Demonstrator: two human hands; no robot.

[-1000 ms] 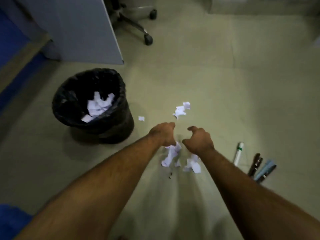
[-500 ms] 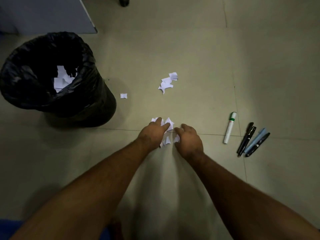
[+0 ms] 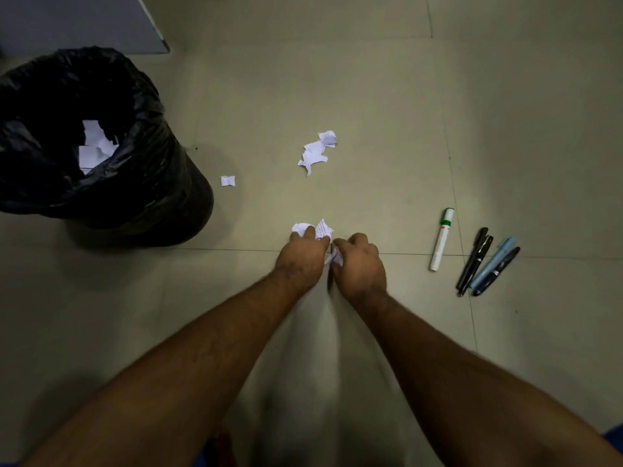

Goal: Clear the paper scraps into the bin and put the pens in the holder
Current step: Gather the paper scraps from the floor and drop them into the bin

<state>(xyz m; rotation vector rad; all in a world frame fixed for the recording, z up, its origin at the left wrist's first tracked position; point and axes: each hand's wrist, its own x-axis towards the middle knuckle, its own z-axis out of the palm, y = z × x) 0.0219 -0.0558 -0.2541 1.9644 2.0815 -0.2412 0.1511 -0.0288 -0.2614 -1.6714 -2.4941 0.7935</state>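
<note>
The fingers (image 3: 317, 239) of the left hand (image 3: 301, 259) curl around a small heap of paper scraps (image 3: 318, 230) on the floor (image 3: 371, 112), and the right hand (image 3: 360, 264) pinches the same heap from the other side. The paper looks very light and soft, so it probably crumples easily; squeezing it into one ball should stop pieces falling. More scraps (image 3: 317, 151) lie further away, one small scrap (image 3: 228, 181) just beside the bin (image 3: 161, 197). The pens (image 3: 485, 264) lie well to the right.

Bin (image 3: 161, 183) stands far left, loose scraps (image 3: 317, 151) beyond both hands, pens (image 3: 485, 264) right on the floor (image 3: 337, 79).
</note>
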